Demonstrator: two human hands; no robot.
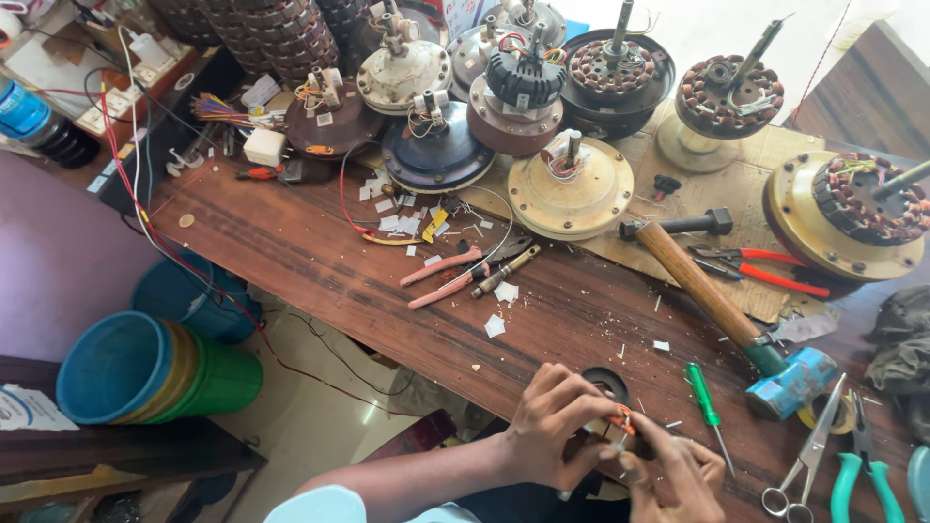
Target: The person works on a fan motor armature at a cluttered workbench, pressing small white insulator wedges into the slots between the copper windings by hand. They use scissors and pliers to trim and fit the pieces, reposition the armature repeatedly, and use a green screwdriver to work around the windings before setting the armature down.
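Working at the near edge of the bench (pixel 320 252), both hands meet over a small dark round part (pixel 608 384), likely a fan motor piece. The left hand (pixel 557 421) curls around its side and pinches it, while the right hand (pixel 678 475) pinches orange wires (pixel 625 421) against it. The hands are together, touching; most of the part is hidden under the fingers, so how far the wiring has got cannot be told. Judging by the loose wire ends in the fingers, the joining looks unfinished.

Just right of the hands lie a green screwdriver (pixel 705 397), scissors (pixel 804 455) and teal pliers (pixel 857 475). A hammer (pixel 722 310) with a blue head lies across the bench, red pliers (pixel 765 271) beyond it. Pink-handled cutters (pixel 450 276) sit among white scraps.

Many fan motors (pixel 572 189) line the far side, some closed, some open with copper windings (pixel 610 66) bare, which suggests more units wait.

Stacked buckets (pixel 155 368), blue over green, lie on their side on the floor; the outer blue one shows nothing inside. Another blue bucket (pixel 184 295) stands under the bench, contents unseen
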